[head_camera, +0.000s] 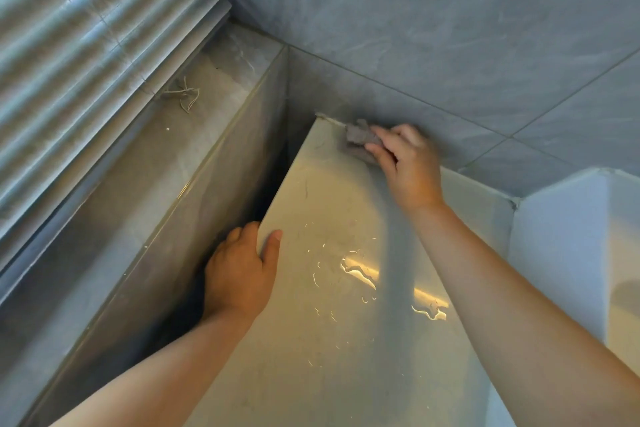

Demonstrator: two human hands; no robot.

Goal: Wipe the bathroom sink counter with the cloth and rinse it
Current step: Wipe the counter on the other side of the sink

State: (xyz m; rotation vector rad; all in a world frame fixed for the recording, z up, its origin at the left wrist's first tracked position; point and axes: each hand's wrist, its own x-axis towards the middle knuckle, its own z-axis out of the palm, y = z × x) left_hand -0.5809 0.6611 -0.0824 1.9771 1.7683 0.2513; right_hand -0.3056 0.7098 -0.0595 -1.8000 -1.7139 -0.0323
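Note:
The pale counter top (322, 191) runs away from me to the tiled back wall, wet with scattered droplets. At its far corner a small grey cloth (360, 139) lies bunched against the wall joint. My right hand (405, 163) holds the cloth there, fingers curled over it and pressing it to the counter. My left hand (240, 269) grips the counter's left edge, thumb on top and fingers hidden down the side.
A dark gap (266, 191) separates the counter from a grey tiled ledge (180, 135) on the left, under slatted blinds (86, 45). A tangle of cord (183, 94) lies on the ledge. A white basin rim (568, 246) rises at the right.

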